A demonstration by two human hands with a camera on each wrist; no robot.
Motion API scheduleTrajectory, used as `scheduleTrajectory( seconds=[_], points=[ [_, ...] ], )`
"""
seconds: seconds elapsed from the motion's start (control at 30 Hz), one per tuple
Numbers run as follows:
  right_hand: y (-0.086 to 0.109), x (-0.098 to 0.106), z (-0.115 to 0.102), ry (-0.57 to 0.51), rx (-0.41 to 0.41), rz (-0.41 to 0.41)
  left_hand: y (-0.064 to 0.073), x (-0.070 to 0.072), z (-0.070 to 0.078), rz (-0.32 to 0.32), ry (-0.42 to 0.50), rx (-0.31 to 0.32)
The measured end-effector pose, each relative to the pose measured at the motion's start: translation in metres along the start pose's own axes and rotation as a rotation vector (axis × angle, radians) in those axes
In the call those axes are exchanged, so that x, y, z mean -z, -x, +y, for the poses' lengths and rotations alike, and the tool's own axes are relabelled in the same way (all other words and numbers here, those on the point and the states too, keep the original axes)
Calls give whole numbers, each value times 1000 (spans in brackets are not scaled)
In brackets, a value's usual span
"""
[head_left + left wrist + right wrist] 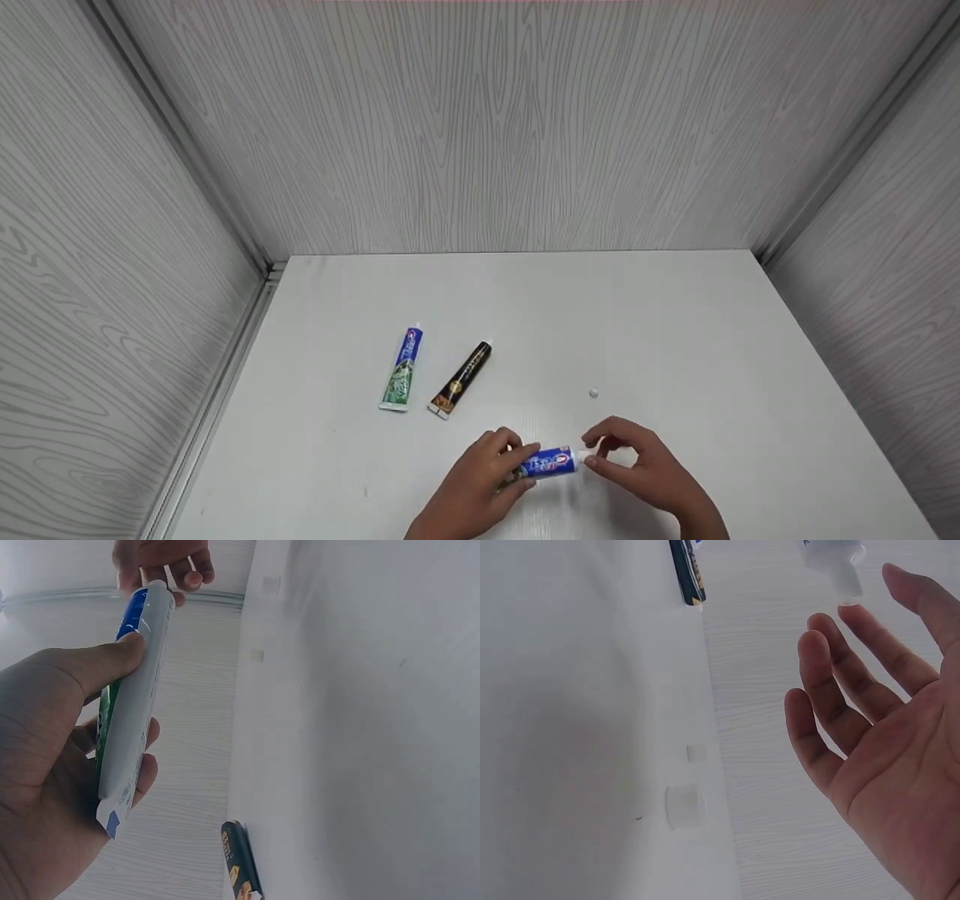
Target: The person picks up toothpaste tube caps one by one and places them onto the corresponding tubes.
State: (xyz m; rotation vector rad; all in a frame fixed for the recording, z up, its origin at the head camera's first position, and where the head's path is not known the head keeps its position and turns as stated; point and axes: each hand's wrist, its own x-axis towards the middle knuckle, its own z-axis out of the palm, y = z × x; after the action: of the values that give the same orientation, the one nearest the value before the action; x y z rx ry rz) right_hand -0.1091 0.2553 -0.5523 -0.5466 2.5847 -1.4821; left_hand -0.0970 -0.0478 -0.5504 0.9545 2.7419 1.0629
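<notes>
Left grip [481,480] clasps blue-green tube [553,462] | nozzle [846,581] juts out | right grip [654,472] relaxed, just beside

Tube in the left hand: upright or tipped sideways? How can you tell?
Tipped sideways: in the head view, the tube runs crosswise from the left hand, white end towards the right hand.

Head view: left hand [480,481] hides the tail half of the held tube [553,461]. Right hand [658,471] at its white tip [584,454], contact too small to call. White bit [593,392] on the counter [712,337]: too tiny to ID. Fine print on the black tube [461,381] unreadable. Left wrist: bottom edge crops black tube, top edge crops right hand. Right wrist: held tube mostly off the top.
</notes>
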Motion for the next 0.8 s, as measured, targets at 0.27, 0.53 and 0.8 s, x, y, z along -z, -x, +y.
scheduleTrajectory(
  seconds=[0.27, 0.53, 0.8],
  points=[
    [2, 1, 0, 5, 57, -2, 0, 0, 0, -9, 2, 13],
    [0, 1, 0, -18, 80, -44, -1, 2, 1, -17, 7, 21],
    [1, 2, -1, -44, 102, -49, 0, 2, 2, -20, 6, 9]
  ],
)
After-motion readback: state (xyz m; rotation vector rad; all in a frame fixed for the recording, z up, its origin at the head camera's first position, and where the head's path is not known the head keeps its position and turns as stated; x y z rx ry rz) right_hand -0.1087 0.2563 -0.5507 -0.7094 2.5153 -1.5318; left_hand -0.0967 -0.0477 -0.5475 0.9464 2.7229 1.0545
